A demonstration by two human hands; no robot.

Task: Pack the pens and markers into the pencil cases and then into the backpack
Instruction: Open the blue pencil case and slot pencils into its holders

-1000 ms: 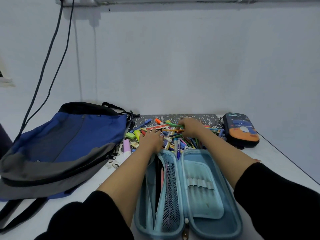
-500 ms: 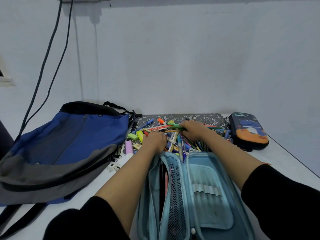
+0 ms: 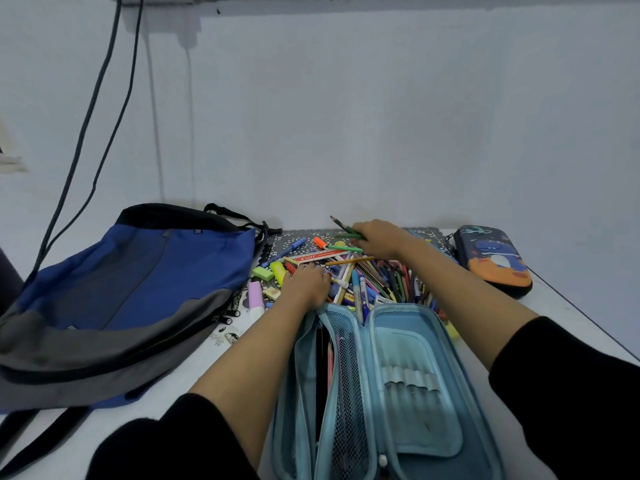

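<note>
Gripping a few green pencils point(image 3: 347, 229), the right hand point(image 3: 377, 239) hovers over the far side of the pile of pens and markers point(image 3: 375, 280) (heaped between the blue backpack point(image 3: 138, 289) and a closed blue-and-orange pencil case point(image 3: 495, 259)). The left hand point(image 3: 306, 285) lies knuckles-up on the pile's near side; whether it grasps anything I cannot tell. The open light-blue pencil case point(image 3: 415, 382) lies just in front.

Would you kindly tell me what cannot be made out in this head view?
Head view:
Left hand: its back hides whether the fingers hold anything in the pen pile.
Right hand: grips green pencils; its fingers hide how many.
Open blue pencil case: near end cut off by the bottom edge.
Dark pencil case, backpack: insides hidden by their own covers.
</note>
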